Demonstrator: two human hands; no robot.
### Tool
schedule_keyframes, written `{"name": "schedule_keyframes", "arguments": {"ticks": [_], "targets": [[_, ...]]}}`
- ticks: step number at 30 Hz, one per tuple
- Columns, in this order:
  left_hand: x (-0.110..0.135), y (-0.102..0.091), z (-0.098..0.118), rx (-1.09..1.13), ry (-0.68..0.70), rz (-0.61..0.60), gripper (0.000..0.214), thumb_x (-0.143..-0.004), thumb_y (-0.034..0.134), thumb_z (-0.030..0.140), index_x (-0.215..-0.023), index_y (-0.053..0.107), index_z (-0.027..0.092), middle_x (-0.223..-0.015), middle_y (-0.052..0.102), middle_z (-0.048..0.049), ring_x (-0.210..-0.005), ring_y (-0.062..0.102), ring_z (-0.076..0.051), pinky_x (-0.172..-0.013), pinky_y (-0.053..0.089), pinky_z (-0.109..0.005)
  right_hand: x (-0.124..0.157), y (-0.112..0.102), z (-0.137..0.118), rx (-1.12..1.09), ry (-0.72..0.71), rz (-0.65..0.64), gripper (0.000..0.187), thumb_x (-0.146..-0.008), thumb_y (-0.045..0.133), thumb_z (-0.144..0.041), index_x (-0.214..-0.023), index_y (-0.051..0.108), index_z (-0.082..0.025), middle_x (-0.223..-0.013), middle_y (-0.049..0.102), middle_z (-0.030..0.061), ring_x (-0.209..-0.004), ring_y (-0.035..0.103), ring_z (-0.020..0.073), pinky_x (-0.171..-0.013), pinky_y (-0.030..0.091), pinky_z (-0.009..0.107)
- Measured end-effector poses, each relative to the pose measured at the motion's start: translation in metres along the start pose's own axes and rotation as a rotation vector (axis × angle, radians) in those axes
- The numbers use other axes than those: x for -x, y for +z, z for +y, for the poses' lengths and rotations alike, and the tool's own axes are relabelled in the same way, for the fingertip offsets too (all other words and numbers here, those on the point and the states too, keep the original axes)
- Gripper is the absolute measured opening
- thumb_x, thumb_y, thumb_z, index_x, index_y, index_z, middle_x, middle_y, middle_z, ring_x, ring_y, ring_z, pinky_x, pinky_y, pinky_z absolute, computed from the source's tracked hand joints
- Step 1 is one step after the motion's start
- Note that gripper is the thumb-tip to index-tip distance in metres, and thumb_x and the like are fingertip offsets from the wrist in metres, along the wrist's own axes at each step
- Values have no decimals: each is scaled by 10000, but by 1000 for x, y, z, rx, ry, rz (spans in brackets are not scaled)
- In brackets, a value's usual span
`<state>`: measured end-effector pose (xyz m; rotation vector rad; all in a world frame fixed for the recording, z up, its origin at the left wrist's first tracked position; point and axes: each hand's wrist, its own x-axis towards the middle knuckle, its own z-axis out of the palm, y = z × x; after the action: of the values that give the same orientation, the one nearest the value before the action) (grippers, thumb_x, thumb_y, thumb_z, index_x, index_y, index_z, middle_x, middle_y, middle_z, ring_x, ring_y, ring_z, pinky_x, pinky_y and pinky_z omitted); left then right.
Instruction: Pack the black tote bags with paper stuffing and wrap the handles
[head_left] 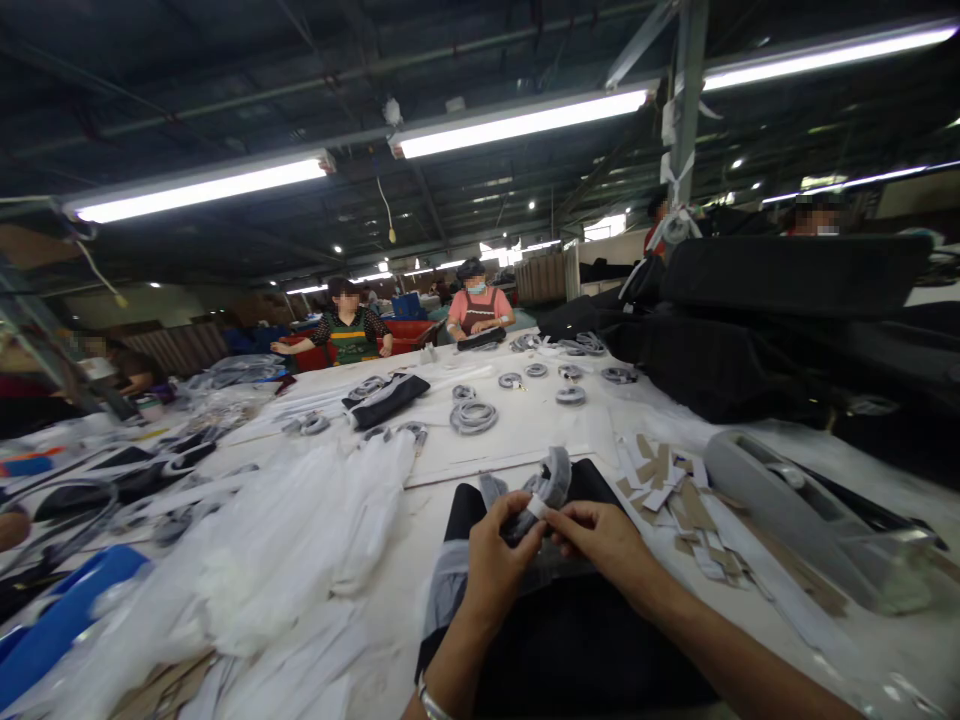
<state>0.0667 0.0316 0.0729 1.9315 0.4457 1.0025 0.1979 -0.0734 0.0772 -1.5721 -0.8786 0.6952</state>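
A grey coiled strap [556, 478], which looks wrapped in thin film, is gripped between the thumb and fingers of my left hand [496, 555]. Around the coil runs a short white band [537, 506]. My right hand [604, 540] is closed in a pinch at the right end of that band, its fingertips close to my left thumb. Beneath both hands lies a black fabric piece [592, 640], possibly a bag, with a translucent grey wrapping [448, 580] along its left side. My forearms hide part of it.
White plastic sheets [300, 540] are heaped left, near a blue object [67, 620]. Cardboard and paper strips [686, 500] lie right beside a grey tape dispenser [787, 510]. More coiled straps [473, 416] dot the white table [517, 440]. Two co-workers [480, 305] are at the far end.
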Motion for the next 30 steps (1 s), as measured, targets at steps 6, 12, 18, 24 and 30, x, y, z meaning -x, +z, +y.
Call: {"name": "schedule_keyframes", "arguments": {"ticks": [6,12,18,24,30], "targets": [[0,0,2,31,-13,-44,250,-783,697,208,-1033,684,207,-988,730,-28,-937,673,-209,-859,506,-301,3,-4,0,-14,-60,-73,369,-781,660,-493,-935,758,-172,-725,697,26,-650,620,186,-604,486,278],[0,-2,5,113,-55,-69,238,-798,681,214,-1034,668,184,-998,729,-50,-942,679,-215,-857,509,-302,2,2,-7,-131,-100,-96,365,-776,668,-450,-1012,754,-185,-828,717,34,-716,634,195,-676,521,303],[2,-3,9,126,-47,-81,227,-795,670,196,-1020,653,182,-978,719,-47,-927,671,-207,-849,506,-292,-3,6,-3,-139,-95,-34,282,-730,656,-373,-889,767,-169,-723,707,32,-694,649,214,-704,537,337],[0,2,8,133,-12,-87,204,-808,652,188,-1012,639,183,-949,690,-37,-904,658,-196,-846,505,-300,-8,12,3,-126,-56,45,267,-698,571,-295,-849,738,-151,-668,694,26,-623,652,204,-619,544,316],[-3,-2,6,43,48,-27,232,-780,701,207,-1008,658,206,-1054,630,-55,-999,629,-216,-849,516,-318,-5,10,-6,24,41,81,212,-724,607,-207,-879,734,-138,-422,522,-43,-373,452,107,-383,325,204]]}}
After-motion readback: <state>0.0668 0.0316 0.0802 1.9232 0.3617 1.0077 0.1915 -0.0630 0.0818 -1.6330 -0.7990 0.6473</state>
